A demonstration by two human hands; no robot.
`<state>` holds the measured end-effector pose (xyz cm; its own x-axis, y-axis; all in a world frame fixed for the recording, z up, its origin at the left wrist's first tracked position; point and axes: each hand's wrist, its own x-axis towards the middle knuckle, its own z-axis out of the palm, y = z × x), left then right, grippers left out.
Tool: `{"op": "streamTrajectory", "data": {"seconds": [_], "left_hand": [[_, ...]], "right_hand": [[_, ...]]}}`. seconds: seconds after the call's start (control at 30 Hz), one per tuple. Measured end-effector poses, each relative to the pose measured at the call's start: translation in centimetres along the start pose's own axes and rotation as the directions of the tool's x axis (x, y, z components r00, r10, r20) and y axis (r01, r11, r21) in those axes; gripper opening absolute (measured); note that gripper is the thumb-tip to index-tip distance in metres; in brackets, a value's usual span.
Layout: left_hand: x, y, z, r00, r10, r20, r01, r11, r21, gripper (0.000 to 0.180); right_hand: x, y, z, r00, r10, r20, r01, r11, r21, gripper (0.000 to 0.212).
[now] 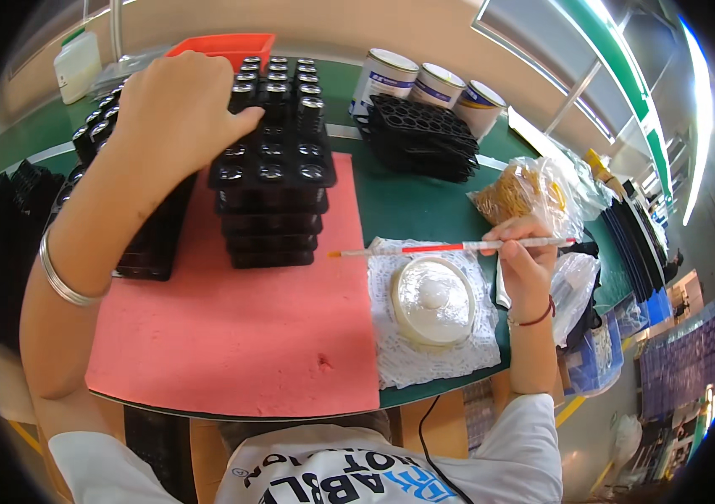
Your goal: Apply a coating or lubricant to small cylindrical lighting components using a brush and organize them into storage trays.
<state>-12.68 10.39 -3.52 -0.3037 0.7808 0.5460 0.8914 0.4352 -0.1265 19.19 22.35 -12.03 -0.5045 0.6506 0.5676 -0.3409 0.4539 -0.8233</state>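
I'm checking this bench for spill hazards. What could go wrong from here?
1. The left hand rests on the stacked black trays; a sideways push might topple the tall stack and scatter the small caps it carries.
2. The right hand holds a long brush over the white lidded dish; its orange tip could drip on the pink mat.
3. The dish sits near the table edge and could get knocked off.

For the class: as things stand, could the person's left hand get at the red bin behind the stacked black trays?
Probably yes. The left hand already rests atop the black trays, and the red bin sits just beyond its fingers with nothing between them; the hand would only have to pass over the trays.
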Motion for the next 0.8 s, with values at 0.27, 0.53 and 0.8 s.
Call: {"op": "streamTrajectory", "data": {"seconds": [0.27,0.53,0.8], "left_hand": [[1.2,-0.2,2.0,1.0,0.022,0.008,-0.022,0.998,-0.067,0.031],[0.1,-0.1,3.1,0.919,0.031,-0.392,-0.107,0.979,-0.172,0.035],[-11.4,5.9,1.5,0.809,0.561,-0.175,-0.57,0.677,-0.466,0.029]], "right_hand": [[0.0,-0.2,-1.3,0.991,0.007,-0.13,-0.005,1.0,0.018,0.019],[-0.3,0.3,-2.4,0.89,-0.398,-0.223,0.36,0.913,-0.191,0.031],[-1.1,-1.1,-1.6,0.826,-0.543,-0.148,0.499,0.828,-0.255,0.042]]}}
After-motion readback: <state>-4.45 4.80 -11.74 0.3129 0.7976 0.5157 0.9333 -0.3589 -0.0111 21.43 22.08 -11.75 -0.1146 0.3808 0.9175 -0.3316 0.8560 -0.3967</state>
